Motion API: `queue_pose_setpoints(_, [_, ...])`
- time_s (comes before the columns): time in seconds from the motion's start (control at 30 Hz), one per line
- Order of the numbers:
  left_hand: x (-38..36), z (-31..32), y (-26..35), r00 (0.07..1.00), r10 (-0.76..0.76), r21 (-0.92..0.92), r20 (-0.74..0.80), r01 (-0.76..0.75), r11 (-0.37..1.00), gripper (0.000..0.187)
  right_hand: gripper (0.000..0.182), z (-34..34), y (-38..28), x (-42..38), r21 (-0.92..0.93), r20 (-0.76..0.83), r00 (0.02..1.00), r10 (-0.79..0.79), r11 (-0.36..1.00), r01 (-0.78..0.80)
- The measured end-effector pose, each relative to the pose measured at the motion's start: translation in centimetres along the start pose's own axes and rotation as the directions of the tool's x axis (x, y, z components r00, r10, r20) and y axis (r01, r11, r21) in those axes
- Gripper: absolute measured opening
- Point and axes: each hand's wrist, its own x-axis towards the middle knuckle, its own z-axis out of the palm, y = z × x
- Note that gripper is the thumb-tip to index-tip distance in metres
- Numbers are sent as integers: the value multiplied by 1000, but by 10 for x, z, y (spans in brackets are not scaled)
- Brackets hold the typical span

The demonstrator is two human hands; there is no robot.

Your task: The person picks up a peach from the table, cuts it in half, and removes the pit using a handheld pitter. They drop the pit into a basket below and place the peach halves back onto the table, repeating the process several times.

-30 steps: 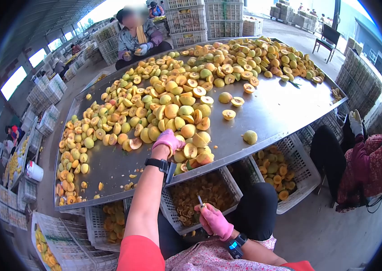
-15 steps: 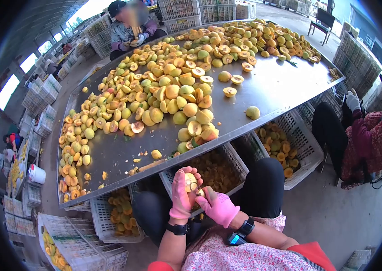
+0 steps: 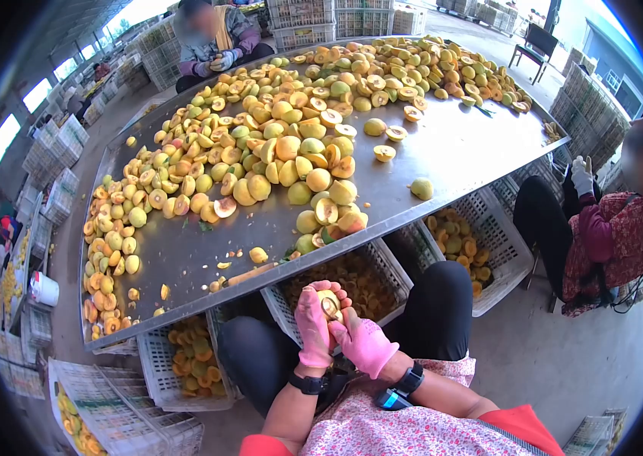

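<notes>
Fruit point(image 3: 327, 299) is grasped in the upturned left hand point(image 3: 312, 323), right hand point(image 3: 364, 345) curled against it, its grip unclear.

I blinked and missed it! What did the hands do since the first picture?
The left hand drew back from the fruit pile toward the body, and now holds a fruit. The right hand came in to meet it. The pile stayed on the table, looking much the same.

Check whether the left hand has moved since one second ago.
Yes: the left hand, earlier over the metal table at the fruit heap, is now off the table's near edge, on the wearer's side, holding a fruit piece.
</notes>
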Motion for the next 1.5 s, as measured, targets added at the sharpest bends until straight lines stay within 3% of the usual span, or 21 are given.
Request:
queue_pose_setpoints(0.13, [2, -2, -2, 999, 45, 49, 14, -46, 998, 43, 42, -5, -1, 4, 67, 73, 995, 64, 995, -69])
queue_pose_setpoints(0.2, [2, -3, -3, 998, 58, 60, 17, -59, 996, 41, 44, -9, -5, 4, 294, 139, 986, 97, 946, -135])
queue_pose_setpoints(0.43, [1, -4, -6, 994, 104, 156, 29, -107, 982, 42, 45, -5, 6, 6, 309, 207, 969, 135, 931, -195])
queue_pose_setpoints(0.57, [-1, 16, 3, 988, 129, 227, 86, -146, 963, 45, 43, -5, 2, 5, 253, 73, 991, 112, 959, -128])
queue_pose_setpoints(0.63, [2, 19, 15, 994, 74, 241, 82, -92, 966, 41, 37, -15, 1, 7, 71, 85, 988, 128, 988, -134])
queue_pose_setpoints(0.7, [13, 4, 19, 972, -229, 160, 56, 218, 963, 34, 39, -13, 15, 8, -9, 96, 990, 100, 995, -99])
queue_pose_setpoints(0.77, [14, -4, 10, 959, -282, 124, 23, 278, 953, 33, 40, -13, 16, 4, -83, 145, 984, 103, 992, -92])
queue_pose_setpoints(0.87, [14, -1, -2, 986, -166, 105, -7, 165, 981, 38, 43, -11, 20, 5, -113, 137, 986, 94, 990, -78])
queue_pose_setpoints(1.13, [10, 0, -7, 989, -120, 78, -83, 127, 989, 43, 44, -4, 21, 11, -69, 150, 983, 110, 993, -101])
queue_pose_setpoints(1.4, [2, 1, -5, 995, -56, 44, -84, 60, 997, 42, 44, 0, 27, 11, 366, 320, 940, 117, 900, -236])
queue_pose_setpoints(1.5, [2, 0, -7, 994, -54, 152, -100, 69, 986, 44, 44, -7, 17, 7, 212, 286, 948, 137, 956, -202])
